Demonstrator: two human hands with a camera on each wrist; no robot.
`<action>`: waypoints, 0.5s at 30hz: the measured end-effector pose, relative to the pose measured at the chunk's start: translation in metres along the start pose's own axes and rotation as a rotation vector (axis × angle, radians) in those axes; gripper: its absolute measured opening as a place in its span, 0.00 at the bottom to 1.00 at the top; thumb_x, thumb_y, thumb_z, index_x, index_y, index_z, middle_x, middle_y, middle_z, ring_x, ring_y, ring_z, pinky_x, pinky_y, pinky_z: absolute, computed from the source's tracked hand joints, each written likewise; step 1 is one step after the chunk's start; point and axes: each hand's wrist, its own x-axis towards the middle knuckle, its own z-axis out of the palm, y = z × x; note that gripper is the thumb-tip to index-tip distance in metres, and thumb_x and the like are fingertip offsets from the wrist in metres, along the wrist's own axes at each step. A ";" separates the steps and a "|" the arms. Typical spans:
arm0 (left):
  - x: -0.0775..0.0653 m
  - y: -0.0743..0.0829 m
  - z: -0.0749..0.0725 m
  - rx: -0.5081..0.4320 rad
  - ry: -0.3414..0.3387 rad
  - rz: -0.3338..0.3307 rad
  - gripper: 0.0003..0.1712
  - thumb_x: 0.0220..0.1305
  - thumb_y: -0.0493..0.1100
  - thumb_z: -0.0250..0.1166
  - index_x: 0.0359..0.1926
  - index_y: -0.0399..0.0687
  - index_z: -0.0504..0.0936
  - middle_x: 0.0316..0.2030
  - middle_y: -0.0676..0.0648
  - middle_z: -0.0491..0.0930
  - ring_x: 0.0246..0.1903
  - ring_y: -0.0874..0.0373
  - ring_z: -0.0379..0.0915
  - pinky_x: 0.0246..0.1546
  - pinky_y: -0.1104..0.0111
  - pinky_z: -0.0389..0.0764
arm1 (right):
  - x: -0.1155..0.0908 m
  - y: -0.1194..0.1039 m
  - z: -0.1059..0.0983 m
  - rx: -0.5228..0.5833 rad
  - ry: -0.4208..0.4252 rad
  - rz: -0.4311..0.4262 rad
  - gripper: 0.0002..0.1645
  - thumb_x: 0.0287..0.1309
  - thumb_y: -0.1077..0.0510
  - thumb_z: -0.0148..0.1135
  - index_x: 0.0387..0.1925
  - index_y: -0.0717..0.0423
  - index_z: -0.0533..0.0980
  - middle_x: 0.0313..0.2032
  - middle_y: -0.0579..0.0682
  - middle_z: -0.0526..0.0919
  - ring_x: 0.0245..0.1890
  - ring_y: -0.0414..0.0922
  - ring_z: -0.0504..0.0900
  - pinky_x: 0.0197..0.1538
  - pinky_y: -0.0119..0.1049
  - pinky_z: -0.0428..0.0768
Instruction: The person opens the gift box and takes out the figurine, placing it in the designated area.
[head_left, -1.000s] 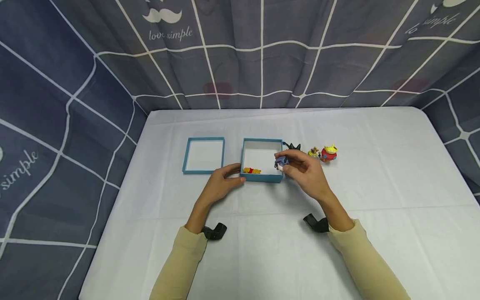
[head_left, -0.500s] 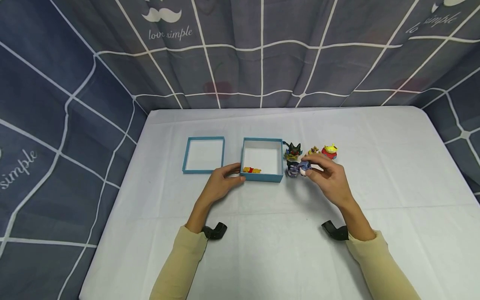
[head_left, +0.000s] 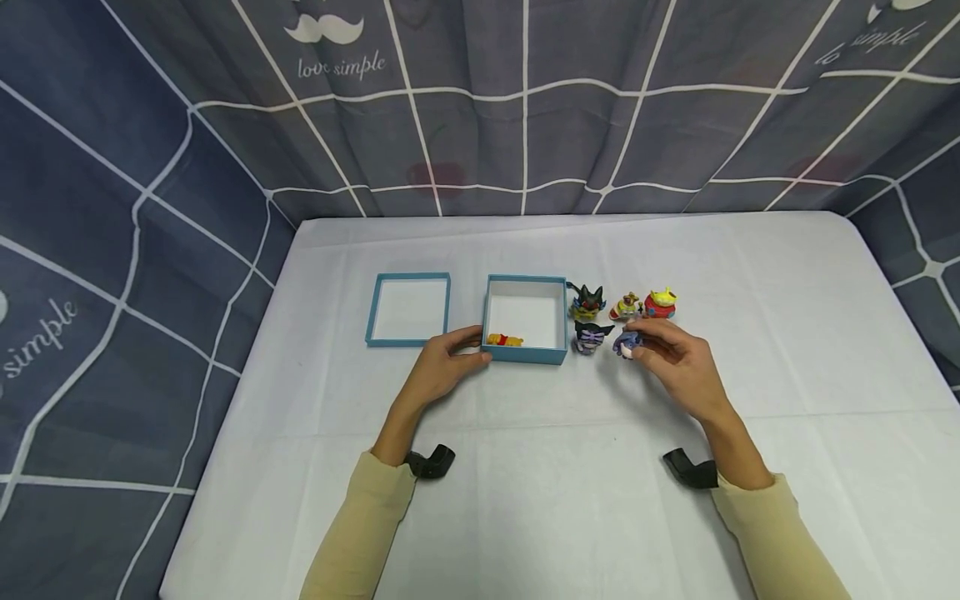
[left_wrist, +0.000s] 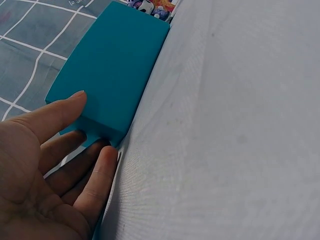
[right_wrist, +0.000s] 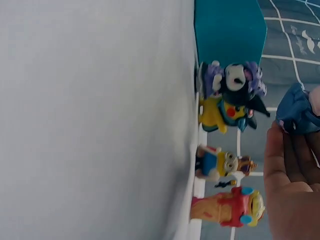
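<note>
My right hand point(head_left: 678, 367) pinches a small blue figurine point(head_left: 626, 343) between thumb and fingers, raised above the table in the right wrist view. A black-and-purple figurine point(head_left: 589, 337) stands just left of it. My left hand point(head_left: 442, 367) touches the front left corner of a teal box point(head_left: 524, 356), thumb at the front wall and the other fingers along the left side. Inside the box lies a yellow figurine with a red top point(head_left: 505, 340), near the front left corner.
Behind stand a dark-eared figurine with yellow point(head_left: 587, 303), a minion figurine point(right_wrist: 220, 162) and a red-and-yellow figurine point(head_left: 660, 303). The box's lid point(head_left: 408, 343) lies inside-up at the left. A gridded curtain point(head_left: 480, 142) hangs behind the white-covered table point(head_left: 525, 500).
My right hand has carried the blue figurine rightward from the box's right edge, past the black-and-purple figurine. My left hand and the box have stayed put.
</note>
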 end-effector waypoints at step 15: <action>0.001 0.001 0.000 0.002 0.004 -0.011 0.32 0.61 0.46 0.72 0.64 0.40 0.76 0.54 0.44 0.81 0.60 0.52 0.72 0.62 0.56 0.68 | 0.008 0.009 -0.020 -0.293 -0.090 0.154 0.18 0.63 0.68 0.63 0.55 0.66 0.78 0.54 0.61 0.79 0.48 0.32 0.79 0.50 0.22 0.75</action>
